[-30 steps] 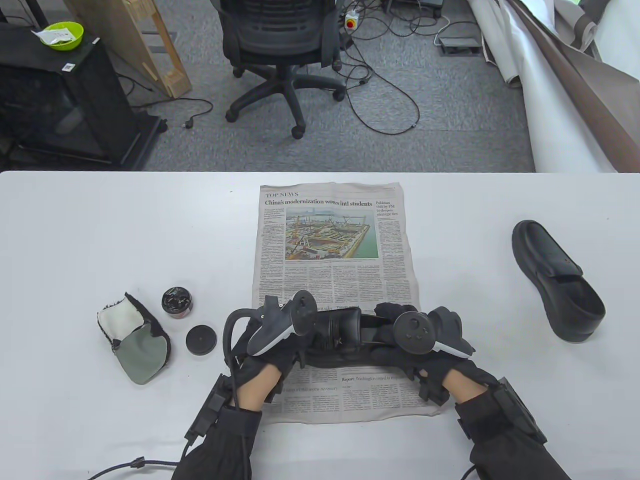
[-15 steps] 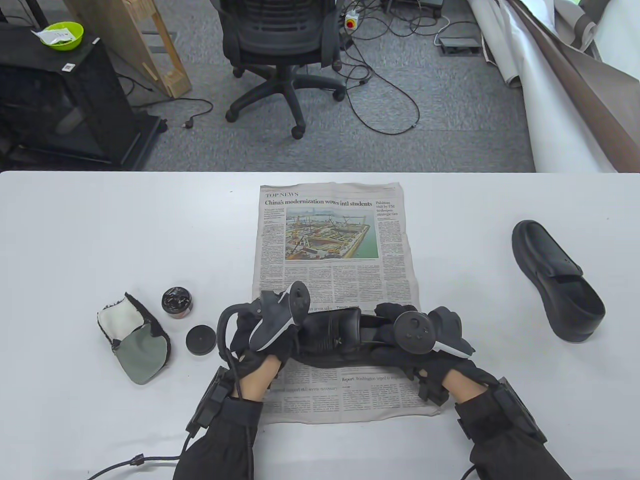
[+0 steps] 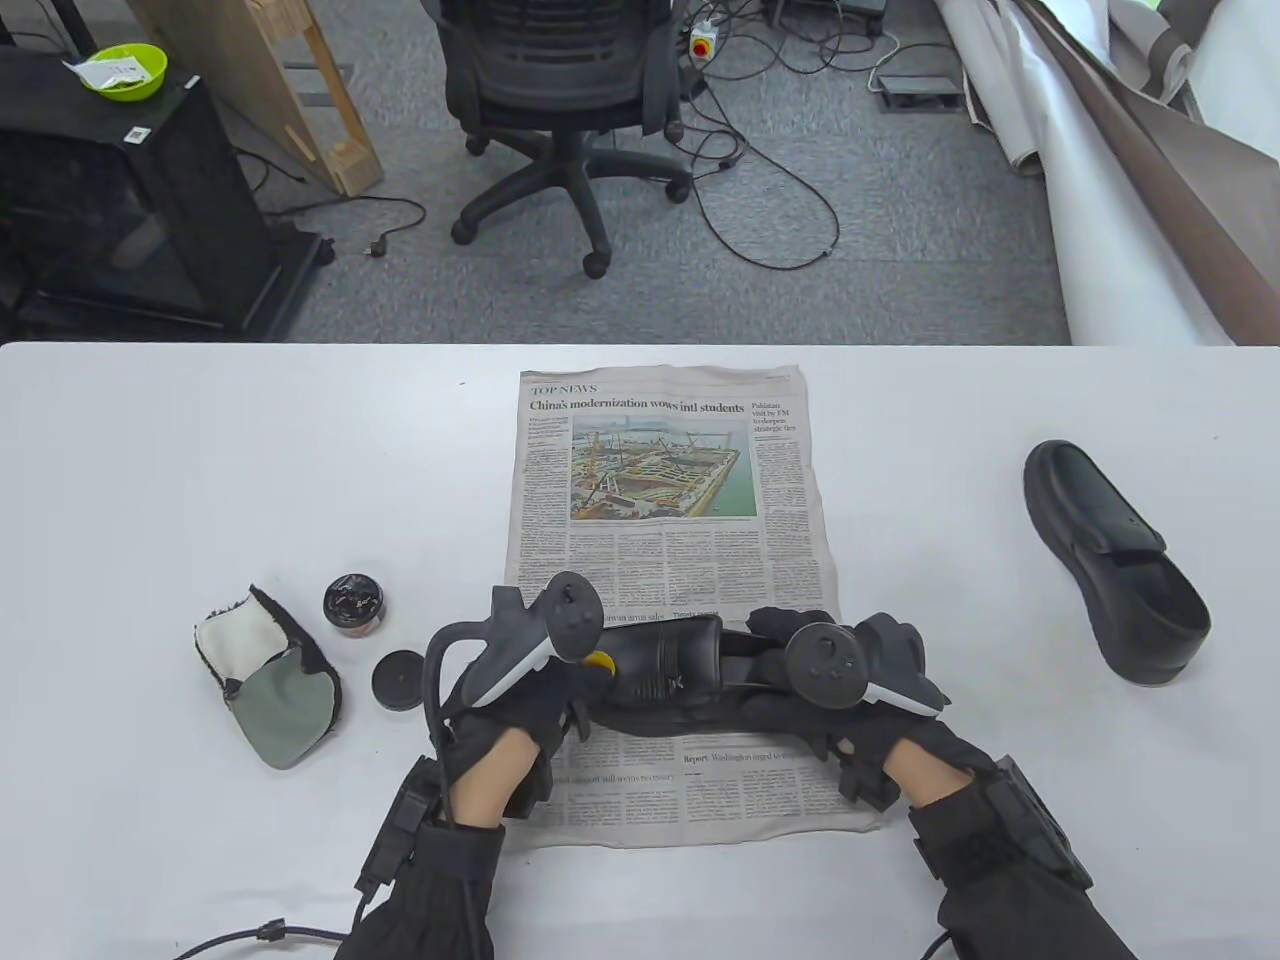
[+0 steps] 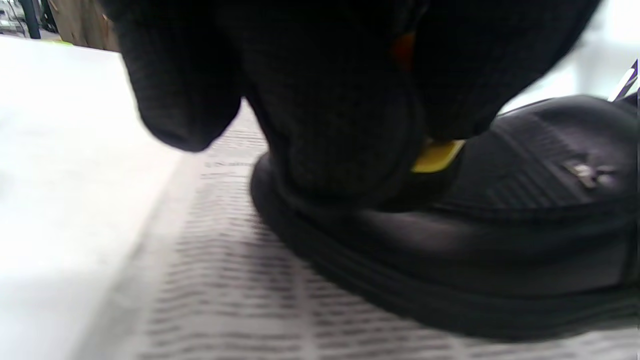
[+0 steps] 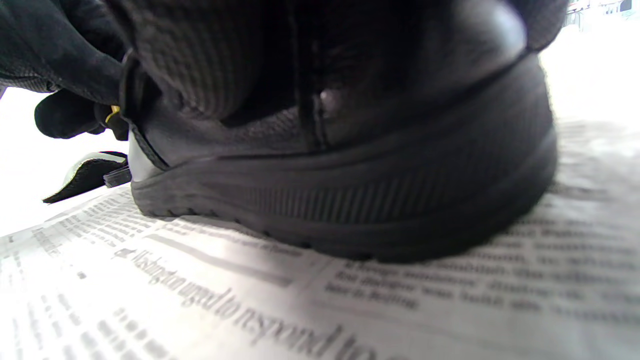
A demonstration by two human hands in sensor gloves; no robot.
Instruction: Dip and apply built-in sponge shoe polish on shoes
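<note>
Your left hand [image 3: 520,700] pinches the yellow sponge [image 3: 598,661] against the shoe [image 3: 665,665] toe; your right hand [image 3: 830,700] grips its heel.

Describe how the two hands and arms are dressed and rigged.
Both the left hand and right hand wear black knit gloves, bare skin at the wrists, black sleeves. Each back carries a black-and-white tracker with a round head. Black boxes sit strapped on the forearms; black cables trail off.
</note>
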